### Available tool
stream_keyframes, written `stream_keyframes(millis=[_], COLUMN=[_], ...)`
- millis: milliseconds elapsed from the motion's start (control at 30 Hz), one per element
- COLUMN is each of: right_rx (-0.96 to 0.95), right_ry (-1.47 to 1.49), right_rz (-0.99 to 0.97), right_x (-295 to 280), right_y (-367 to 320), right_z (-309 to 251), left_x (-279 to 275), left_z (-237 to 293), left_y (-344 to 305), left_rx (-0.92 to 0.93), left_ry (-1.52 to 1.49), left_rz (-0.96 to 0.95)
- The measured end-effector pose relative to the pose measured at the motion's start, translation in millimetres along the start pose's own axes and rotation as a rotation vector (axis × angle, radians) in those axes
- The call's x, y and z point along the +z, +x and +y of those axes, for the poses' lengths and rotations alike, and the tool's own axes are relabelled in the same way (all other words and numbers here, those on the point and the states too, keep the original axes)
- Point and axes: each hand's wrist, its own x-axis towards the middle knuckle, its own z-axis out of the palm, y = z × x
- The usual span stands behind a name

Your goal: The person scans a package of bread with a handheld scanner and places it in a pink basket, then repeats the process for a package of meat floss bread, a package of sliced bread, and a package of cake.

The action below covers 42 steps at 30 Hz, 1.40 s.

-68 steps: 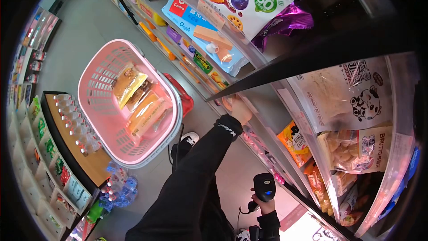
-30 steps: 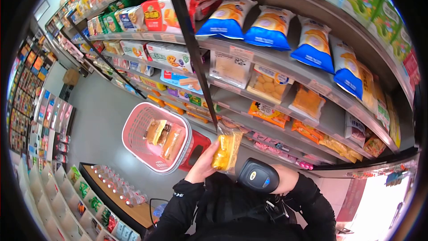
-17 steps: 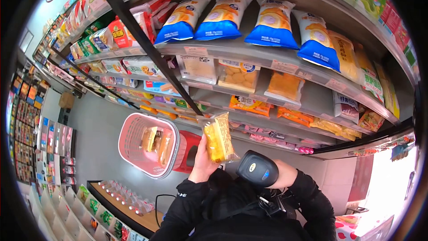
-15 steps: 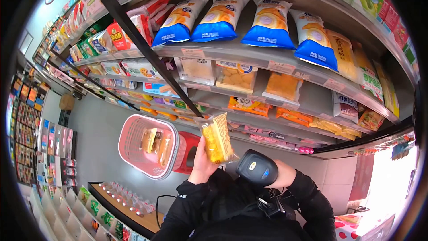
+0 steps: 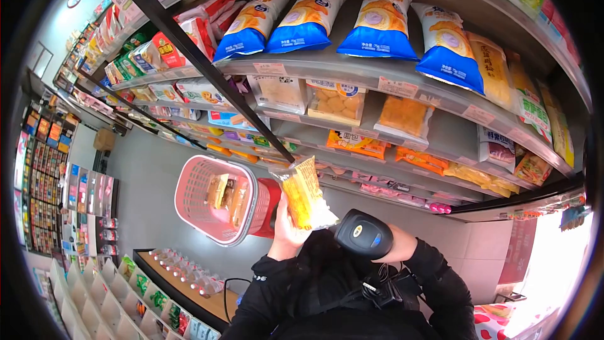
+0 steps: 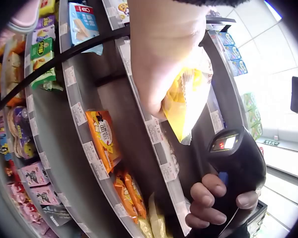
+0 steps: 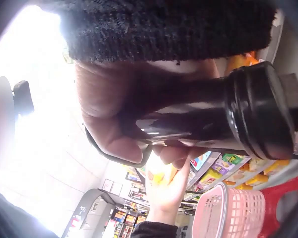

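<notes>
My left hand holds up a clear packet with yellow contents, thumb and fingers at its lower left side. In the left wrist view the packet is partly covered by that hand. Just right of it, my right hand grips a black handheld scanner; its fingers wrap the handle, and the lit scanner window faces the packet. The right wrist view shows the scanner's dark handle within the right hand.
A pink basket with several packaged foods stands on the left, beside a red object. Shelves of bagged snacks curve across the top and right. Bottles line a wooden ledge at lower left. A cable hangs below the scanner.
The left hand came away from the low shelf and now holds the yellow packet, turned slightly since. The scanner rose from low down to beside it. The head view swung toward the shelves.
</notes>
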Motion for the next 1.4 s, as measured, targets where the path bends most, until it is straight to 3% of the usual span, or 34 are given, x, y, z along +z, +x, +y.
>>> stream_keyframes(millis=[533,633,700,1100,1400], right_rx=[0.124,0.148,0.147,0.162,0.132], right_ry=[0.012,-0.015,-0.011,0.103,0.201], right_rz=[0.043,0.043,0.071,0.057,0.104], right_x=[-9.1,-10.0,-9.7,-5.1,-21.9], right_y=[31.5,46.3,57.4,96.3,100.5], right_z=[7.0,9.9,9.9,14.5,-5.9], left_x=[-2.3,-6.6,-12.5,-34.3,-1.6], left_z=[22.3,33.9,37.7,60.5,64.2], left_y=[42.8,55.6,64.4,87.9,70.7], left_rx=[0.045,0.015,0.023,0.029,0.116], left_ry=[0.024,0.026,0.040,0.023,0.095], left_rz=[-0.067,-0.190,-0.024,-0.039,-0.060])
